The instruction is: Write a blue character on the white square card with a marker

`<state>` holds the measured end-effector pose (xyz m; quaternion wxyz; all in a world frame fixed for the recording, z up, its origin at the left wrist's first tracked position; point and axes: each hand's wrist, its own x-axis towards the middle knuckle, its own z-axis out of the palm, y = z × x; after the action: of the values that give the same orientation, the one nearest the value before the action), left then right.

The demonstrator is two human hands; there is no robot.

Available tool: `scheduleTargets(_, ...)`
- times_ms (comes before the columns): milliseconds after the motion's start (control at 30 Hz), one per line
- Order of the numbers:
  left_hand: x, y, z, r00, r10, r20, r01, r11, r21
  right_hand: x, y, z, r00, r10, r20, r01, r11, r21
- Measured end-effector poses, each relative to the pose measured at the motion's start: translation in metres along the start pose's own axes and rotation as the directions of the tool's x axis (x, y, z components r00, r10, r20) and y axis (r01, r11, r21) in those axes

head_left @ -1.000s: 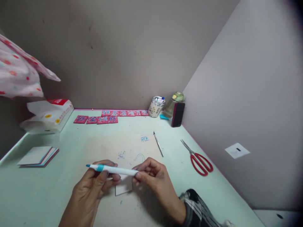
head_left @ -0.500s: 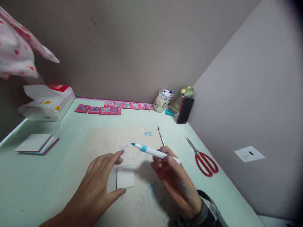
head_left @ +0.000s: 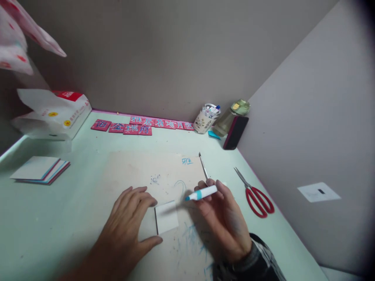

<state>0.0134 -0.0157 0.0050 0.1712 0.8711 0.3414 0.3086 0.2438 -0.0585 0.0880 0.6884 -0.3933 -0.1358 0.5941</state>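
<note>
My right hand grips a white marker with a blue band, its tip pointing left and down toward a small white square card. The card lies on a beige sheet marked with blue scribbles. My left hand rests flat beside the card, fingers spread, thumb and forefinger touching its left edge.
Red scissors and a thin metal blade lie to the right. Red tiles with blue characters line the back. A cup of pens, a bottle and a phone stand in the corner. A card stack and a bag sit left.
My left hand let go of the marker and settled flat by the card. My right hand turned the marker and lowered its tip toward the card. The view shifted slightly.
</note>
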Motion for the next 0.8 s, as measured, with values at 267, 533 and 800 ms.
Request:
scheduleTargets(267, 0.004, 0.000, -0.005, 1.000, -0.011, 0.015, 0.012, 0.999, -0.032, -0.007, 0.022, -0.005, 0.988, 0.025, 0.154, 0.007, 0.979, -0.205)
scheduleTargets(533, 0.001, -0.002, -0.004, 0.999, -0.022, 0.026, 0.023, 0.999, -0.040, -0.024, 0.028, -0.005, 0.927, -0.054, 0.370, 0.336, 0.555, -0.761)
scheduleTargets(800, -0.001, -0.001, -0.007, 0.997, -0.049, 0.055, 0.052, 0.997, -0.050, -0.025, 0.037, 0.009, 0.931, -0.181, 0.317, 0.365, 0.414, -0.834)
